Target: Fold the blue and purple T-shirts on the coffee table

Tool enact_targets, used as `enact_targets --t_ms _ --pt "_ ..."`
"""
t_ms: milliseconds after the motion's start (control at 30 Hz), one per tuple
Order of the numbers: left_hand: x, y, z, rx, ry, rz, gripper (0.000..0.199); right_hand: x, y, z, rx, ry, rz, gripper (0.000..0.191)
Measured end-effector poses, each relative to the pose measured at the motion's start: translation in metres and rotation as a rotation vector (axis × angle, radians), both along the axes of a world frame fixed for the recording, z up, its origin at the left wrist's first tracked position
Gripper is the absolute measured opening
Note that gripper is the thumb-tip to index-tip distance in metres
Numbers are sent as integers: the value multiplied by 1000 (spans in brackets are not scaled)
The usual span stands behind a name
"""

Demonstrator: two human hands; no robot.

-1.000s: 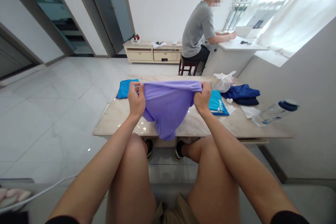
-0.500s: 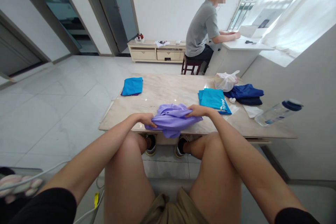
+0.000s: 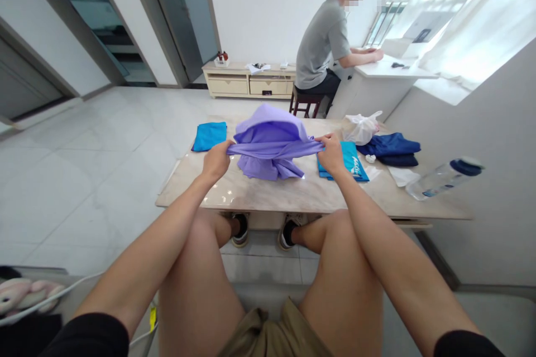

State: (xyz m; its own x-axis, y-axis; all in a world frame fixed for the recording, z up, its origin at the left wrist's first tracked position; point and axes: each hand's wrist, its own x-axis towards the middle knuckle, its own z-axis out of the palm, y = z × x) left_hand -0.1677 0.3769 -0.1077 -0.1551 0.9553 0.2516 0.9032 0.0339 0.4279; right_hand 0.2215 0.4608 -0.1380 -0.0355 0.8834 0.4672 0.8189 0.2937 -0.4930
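A light purple piece of clothing (image 3: 272, 148), probably a shirt, is stretched between my hands above the table. My left hand (image 3: 216, 163) is closed on its left end. The right end is pinched in my right hand (image 3: 331, 153). Its middle billows upward, and loose folds hang below the taut edge; I cannot tell whether they touch the tabletop. Just beyond my left hand lies a folded blue cloth (image 3: 210, 136). Partly behind my right hand is a folded turquoise garment (image 3: 350, 160) with white lettering.
On the right of the marble-patterned table (image 3: 259, 196) are a dark blue garment (image 3: 391, 148), a white plastic bag (image 3: 362, 127) and a clear bottle (image 3: 444, 178) with a blue lid. Another person (image 3: 322, 44) sits at a white desk (image 3: 391, 70) by the window.
Both hands have moved away from me and farther apart, lifting the purple garment. It was bunched at the table's near edge and now stretches taut between them.
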Motion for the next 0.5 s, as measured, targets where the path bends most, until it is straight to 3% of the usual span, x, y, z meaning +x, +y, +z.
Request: enact_targets --t_ms 67,167,267,367,433,500 --pt "-6 -3 -8 -198 68 -39 44 3 -3 -7 -169 -64 50 53" --pt "-13 -4 -13 -273 134 -53 47 6 -6 -5 -405 -164 121 56" --pt "-14 -6 -18 -383 174 -116 50 4 -16 -2 -734 -246 256 41" --pt "-10 -13 -31 -669 176 -263 35 0 -31 -5 -1102 -316 386 16" --pt "-7 -19 -41 -926 129 -379 31 -1 -40 -9 -1287 -347 420 23" --pt "-6 -22 -49 -1117 71 -479 42 1 -43 -11 -1347 -343 420 33"
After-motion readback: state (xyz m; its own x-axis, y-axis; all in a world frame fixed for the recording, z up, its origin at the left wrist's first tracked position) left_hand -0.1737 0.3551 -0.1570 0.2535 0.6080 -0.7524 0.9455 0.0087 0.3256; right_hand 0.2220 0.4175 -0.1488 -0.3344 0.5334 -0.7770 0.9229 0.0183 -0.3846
